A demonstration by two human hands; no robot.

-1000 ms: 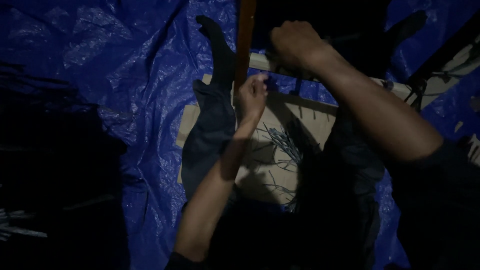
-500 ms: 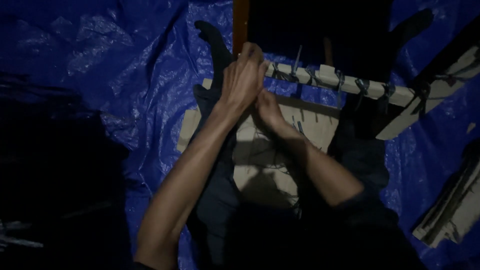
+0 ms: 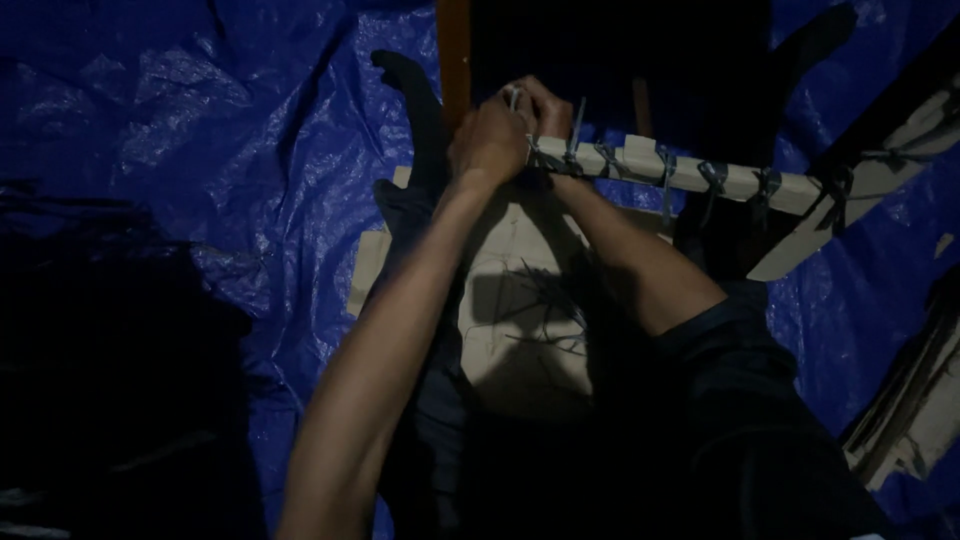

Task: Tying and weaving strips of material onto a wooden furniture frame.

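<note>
Your left hand (image 3: 488, 140) and right hand (image 3: 540, 105) meet at twelve o'clock, fingers clamped on a tie (image 3: 516, 100) at the slat (image 3: 690, 172).

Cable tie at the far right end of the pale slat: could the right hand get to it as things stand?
Probably yes. The right hand is bunched with the left hand at the left end of the pale slat. The far-right cable tie sits along the same slat, with only other ties between and nothing covering it.
</note>
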